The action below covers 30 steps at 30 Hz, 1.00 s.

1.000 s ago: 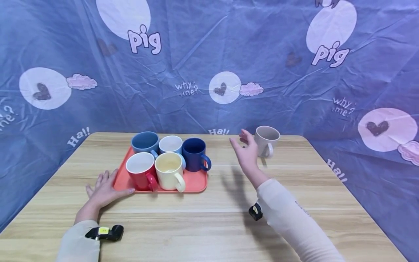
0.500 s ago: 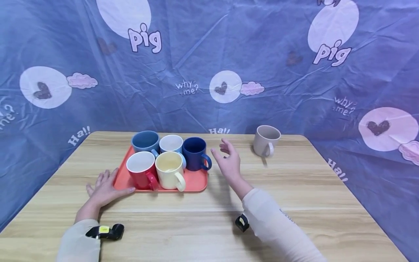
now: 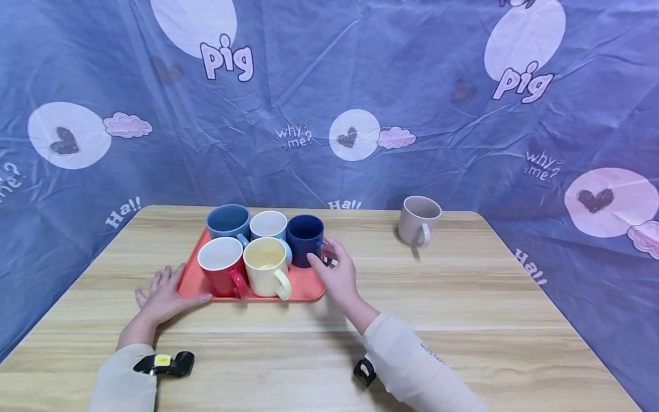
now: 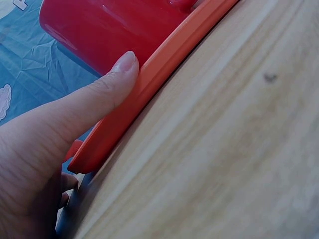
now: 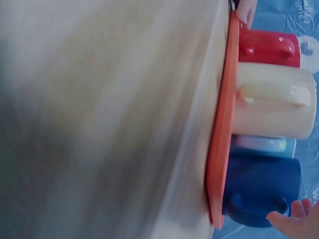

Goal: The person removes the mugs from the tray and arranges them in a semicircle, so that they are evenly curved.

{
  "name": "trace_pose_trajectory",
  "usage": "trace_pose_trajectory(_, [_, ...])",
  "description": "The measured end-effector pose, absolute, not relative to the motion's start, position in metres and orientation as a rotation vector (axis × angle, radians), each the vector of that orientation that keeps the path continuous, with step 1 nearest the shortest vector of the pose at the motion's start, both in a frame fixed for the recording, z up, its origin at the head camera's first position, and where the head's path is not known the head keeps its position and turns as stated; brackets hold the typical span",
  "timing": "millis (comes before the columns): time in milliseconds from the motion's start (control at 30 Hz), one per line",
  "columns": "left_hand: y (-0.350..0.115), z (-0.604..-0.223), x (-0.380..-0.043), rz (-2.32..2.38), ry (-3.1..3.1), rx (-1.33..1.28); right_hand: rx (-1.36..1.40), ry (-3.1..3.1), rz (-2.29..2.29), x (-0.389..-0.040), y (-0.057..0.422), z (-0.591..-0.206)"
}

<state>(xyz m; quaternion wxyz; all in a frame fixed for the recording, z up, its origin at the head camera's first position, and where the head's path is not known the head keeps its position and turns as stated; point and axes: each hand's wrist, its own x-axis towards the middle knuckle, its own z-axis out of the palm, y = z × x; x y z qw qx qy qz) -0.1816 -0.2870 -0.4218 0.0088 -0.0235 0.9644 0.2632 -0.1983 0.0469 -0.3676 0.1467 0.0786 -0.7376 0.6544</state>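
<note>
At the near left corner of an orange-red tray (image 3: 306, 286), my left hand (image 3: 162, 303) rests with its thumb along the rim and its other fingers spread past the left side. A red mug (image 4: 114, 30) stands just behind that thumb. My right hand (image 3: 341, 279) is at the handle of a navy blue mug (image 3: 301, 249), thumb and fingers apart on either side of it. In the right wrist view the fingertips (image 5: 277, 218) are close to the navy handle, and contact is unclear. A cream mug (image 3: 264, 274) stands upright between the red and navy mugs.
Behind on the tray stand a teal-blue mug (image 3: 224, 224) and a light blue mug (image 3: 273, 229) with a white inside. Apart on the wooden table (image 3: 463, 297), a grey mug (image 3: 414, 223) stands at the back right. A blue printed cloth (image 3: 288, 74) hangs behind the table.
My right hand has moved left and nearer, away from beside the grey mug to the navy mug's handle. The left hand, tray and mugs have stayed in place.
</note>
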Motion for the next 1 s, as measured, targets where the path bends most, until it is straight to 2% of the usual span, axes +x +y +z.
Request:
trace_pose_trajectory(500, [-0.287,-0.420,-0.183,0.835,2.992,-0.088,0.265,-2.234,1.948,-0.180,0.025,-0.380])
trace_pose_trajectory(767, [-0.287,-0.421,-0.183,0.835,2.996,-0.088,0.226,-2.224,1.981,-0.161,0.012,-0.360])
trace_pose_trajectory(1000, [-0.288,-0.421,-0.183,0.832,3.005,-0.079,0.210,-2.235,1.961,-0.168,0.003,-0.382])
